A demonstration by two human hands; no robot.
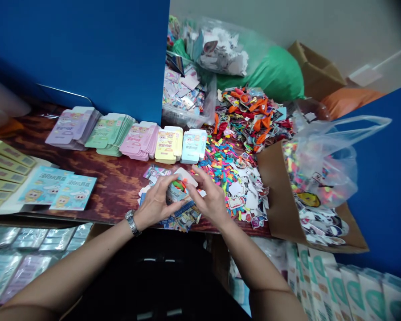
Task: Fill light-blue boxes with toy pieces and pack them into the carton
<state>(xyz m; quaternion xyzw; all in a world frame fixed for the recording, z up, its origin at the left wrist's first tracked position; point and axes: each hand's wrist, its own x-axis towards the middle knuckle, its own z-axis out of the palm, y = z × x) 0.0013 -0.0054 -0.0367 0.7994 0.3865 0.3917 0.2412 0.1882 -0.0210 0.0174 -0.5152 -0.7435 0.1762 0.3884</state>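
My left hand [156, 203] and my right hand [211, 199] meet over the front edge of the dark wooden table [116, 185]. Between their fingertips they hold a small light-blue printed box [177, 191] with its white flap up and something green and orange showing inside. A metal watch sits on my left wrist [132, 222]. Under the hands lie several printed cards [184, 217]. Just right of my right hand spreads a heap of small bright pieces [222, 160] and white stickers [249, 198].
Stacks of flat pastel boxes [130, 136] line the back under a blue partition [87, 53]. Blue flat boxes [58, 189] lie at left. A cardboard tray [280, 209] and a clear plastic bag [324, 165] stand at right, colourful balloons [254, 113] behind.
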